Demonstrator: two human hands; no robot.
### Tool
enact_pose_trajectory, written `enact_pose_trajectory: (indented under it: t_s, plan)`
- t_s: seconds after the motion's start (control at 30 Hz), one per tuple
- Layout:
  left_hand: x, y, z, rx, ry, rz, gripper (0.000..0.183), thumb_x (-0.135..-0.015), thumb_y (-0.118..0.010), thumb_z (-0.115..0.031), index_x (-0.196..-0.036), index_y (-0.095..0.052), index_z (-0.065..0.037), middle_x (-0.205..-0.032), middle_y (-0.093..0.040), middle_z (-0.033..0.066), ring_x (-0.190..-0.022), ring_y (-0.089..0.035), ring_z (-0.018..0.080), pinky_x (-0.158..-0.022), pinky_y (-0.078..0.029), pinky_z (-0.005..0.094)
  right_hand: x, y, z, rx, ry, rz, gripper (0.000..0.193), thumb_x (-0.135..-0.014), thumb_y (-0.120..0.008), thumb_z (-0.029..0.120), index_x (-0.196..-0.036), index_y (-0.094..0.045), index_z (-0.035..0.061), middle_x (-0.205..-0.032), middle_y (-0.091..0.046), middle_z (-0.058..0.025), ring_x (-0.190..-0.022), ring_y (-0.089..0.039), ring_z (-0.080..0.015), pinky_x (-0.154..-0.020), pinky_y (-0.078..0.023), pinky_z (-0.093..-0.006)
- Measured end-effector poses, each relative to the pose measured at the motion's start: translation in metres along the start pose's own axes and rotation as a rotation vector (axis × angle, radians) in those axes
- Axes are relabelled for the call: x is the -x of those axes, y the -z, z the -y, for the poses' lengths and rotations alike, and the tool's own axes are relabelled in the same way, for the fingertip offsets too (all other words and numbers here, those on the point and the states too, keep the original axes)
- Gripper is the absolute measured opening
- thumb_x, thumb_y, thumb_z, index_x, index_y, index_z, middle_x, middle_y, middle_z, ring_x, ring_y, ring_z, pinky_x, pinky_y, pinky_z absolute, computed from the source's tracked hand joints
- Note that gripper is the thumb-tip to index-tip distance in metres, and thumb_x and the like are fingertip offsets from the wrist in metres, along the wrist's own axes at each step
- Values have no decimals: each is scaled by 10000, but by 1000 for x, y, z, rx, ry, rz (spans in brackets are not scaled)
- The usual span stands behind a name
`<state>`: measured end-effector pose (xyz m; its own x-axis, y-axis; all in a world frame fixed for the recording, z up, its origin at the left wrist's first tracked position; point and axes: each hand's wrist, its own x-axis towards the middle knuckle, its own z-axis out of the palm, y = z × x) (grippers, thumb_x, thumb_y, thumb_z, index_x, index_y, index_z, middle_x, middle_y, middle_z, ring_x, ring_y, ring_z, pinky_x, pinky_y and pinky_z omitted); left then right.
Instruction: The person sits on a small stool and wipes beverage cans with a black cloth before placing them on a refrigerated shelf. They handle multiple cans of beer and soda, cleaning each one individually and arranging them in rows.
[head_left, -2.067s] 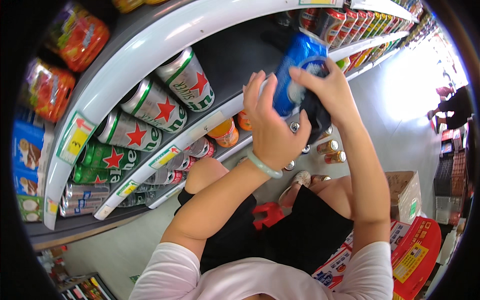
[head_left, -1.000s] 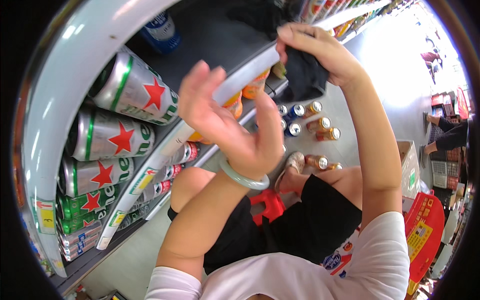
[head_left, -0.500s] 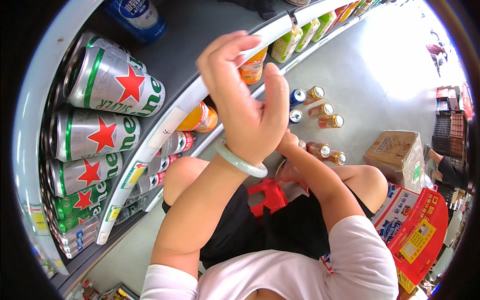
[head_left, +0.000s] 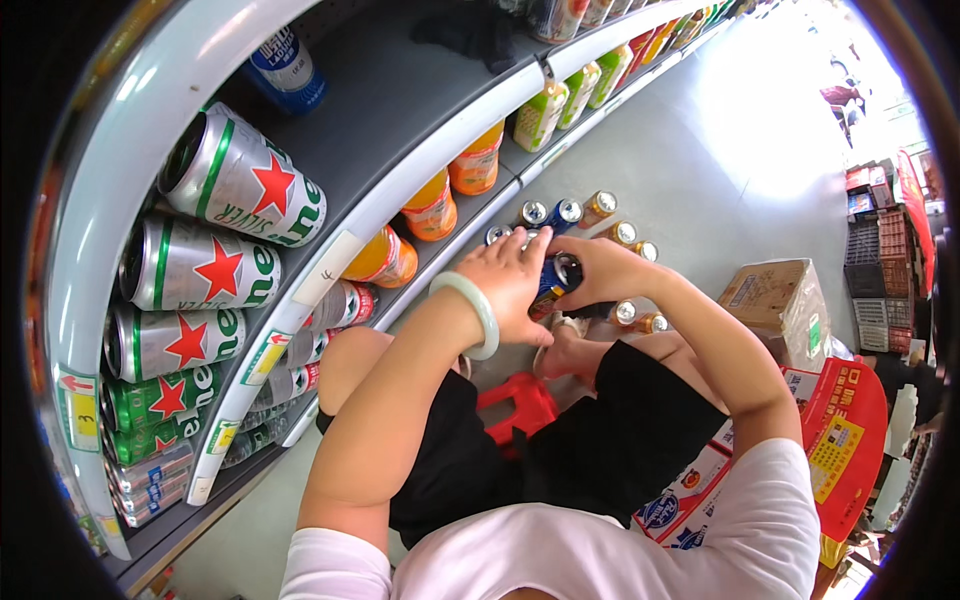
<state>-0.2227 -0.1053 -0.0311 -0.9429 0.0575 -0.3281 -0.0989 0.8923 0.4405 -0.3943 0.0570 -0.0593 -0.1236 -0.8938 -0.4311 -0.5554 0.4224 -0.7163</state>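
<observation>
Head view, landmark: the grey shelf, which runs along the left; places below are given from it.
Right hand: thumb and fingers wrapped around a dark blue can, below the grey shelf and to its right; this grip is closed on the can.
Left hand: curved at the left side of that can, nearer the grey shelf; whether this grip presses on the can, I cannot tell.
Held can: off the floor as far as it shows, its top turned up toward the camera and its side partly hidden by the hands.
Up on the grey shelf: one blue-and-silver can toward the back, with silver red-star cans in a row at the near end, then green cans.
Down on the floor, right of the grey shelf: blue cans, at least three tops showing, and gold cans, five visible.
Progress, judged by that count: early; one blue-and-silver can stands up there, one is in hand, and several remain off the shelf.
Under the grey shelf: orange bottles on a lower level.
Farther right of the grey shelf: a cardboard box on the floor, contents not visible.
</observation>
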Motion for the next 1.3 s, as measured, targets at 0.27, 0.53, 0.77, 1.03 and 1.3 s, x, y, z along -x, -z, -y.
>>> enact_pose_trajectory:
  t_s: [0.27, 0.53, 0.77, 1.03, 1.3]
  plan:
    - [-11, 48, -34, 456, 98, -345, 918, -717, -854, -482, -1398, -450, -17, -1149, -693, 249, -1054, -707, 383, -930, -544, 422, 41, 34, 2, -716, 173, -820, 399, -1015, -649, 411, -1207, -605, 64, -1144, -659, -43, -1020, -589, -114, -931, -497, -293]
    - [-11, 27, -24, 966, -24, -344, 814, -767, -863, -337, -1373, -469, 37, -1160, -686, 152, -1055, -696, 242, -921, -539, 343, 27, 22, 55, -510, 495, -802, 242, -1072, -575, 213, -1217, -635, 28, -1264, -681, -86, -1167, -614, -148, -1042, -461, -316]
    - [3, 32, -30, 943, 85, -393, 677, -775, -870, -268, -1291, -507, -23, -1136, -678, 116, -1022, -676, 205, -890, -543, 337, 20, 32, 69, 109, 475, -1059, 108, -957, -695, 156, -1008, -713, 62, -935, -718, -112, -850, -678, -265, -773, -544, -356]
    - [-5, 31, -29, 355, 247, -610, 733, -742, -867, -382, -1284, -500, -51, -1077, -703, 176, -983, -716, 352, -839, -564, 434, 24, 30, 73, -590, 252, -1249, 306, -969, -726, 249, -752, -640, 52, -650, -575, 28, -611, -553, -94, -575, -437, -282]
    - [-1, 42, -13, 1651, -201, -379, 639, -938, -740, -350, -1436, -486, -41, -1291, -661, 101, -1131, -667, 179, -987, -539, 353, 31, 55, 50, -817, 14, -448, 400, -1035, -633, 401, -1101, -706, 13, -1036, -684, -7, -1005, -585, -73, -933, -455, -254]
